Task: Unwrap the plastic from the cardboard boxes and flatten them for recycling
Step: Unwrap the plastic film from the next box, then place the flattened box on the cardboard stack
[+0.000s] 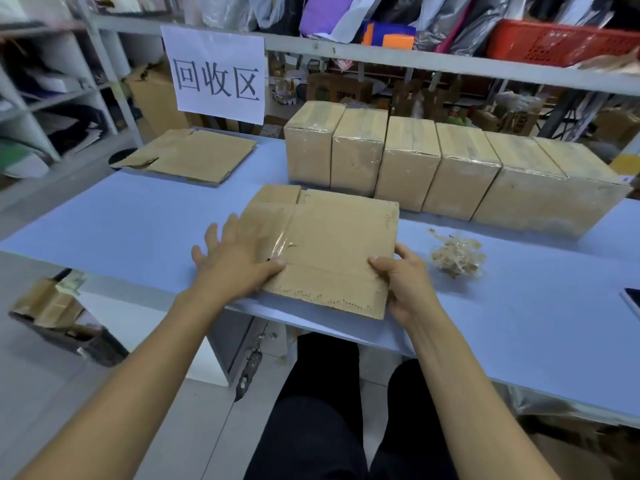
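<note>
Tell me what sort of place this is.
Probably a parcel stockroom's recycling station: a white paper sign reading 回收区, grey metal shelving stuffed with bagged goods, and a row of plastic-wrapped brown cardboard boxes on the pale blue table.

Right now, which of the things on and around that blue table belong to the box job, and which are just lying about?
Part of the job:
- flattened box, left hand flat on it, right hand gripping its corner
- row of wrapped boxes
- flat cardboard under the sign
- crumpled plastic wrap

Just lying about:
- red basket on the shelf
- dark device at the table edge
</note>
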